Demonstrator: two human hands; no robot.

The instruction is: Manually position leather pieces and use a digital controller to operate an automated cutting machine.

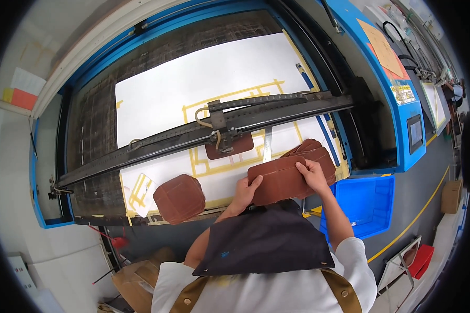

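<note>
Both hands hold a reddish-brown leather panel with rounded corners, low over the front edge of a machine bed. My left hand grips its left end, thumb on top. My right hand grips its right end, thumb also on top. Fingers under the panel are hidden. Behind my right hand lies a fanned pile of similar leather pieces, partly covered. Left of my left hand sits another stack of leather pieces. One more leather piece lies flat under the machine's carriage.
A black gantry beam crosses the white sheet, which carries yellow tape outlines. A metal ruler and a white taped card lie on it. A blue crate stands at the right, below a blue control housing.
</note>
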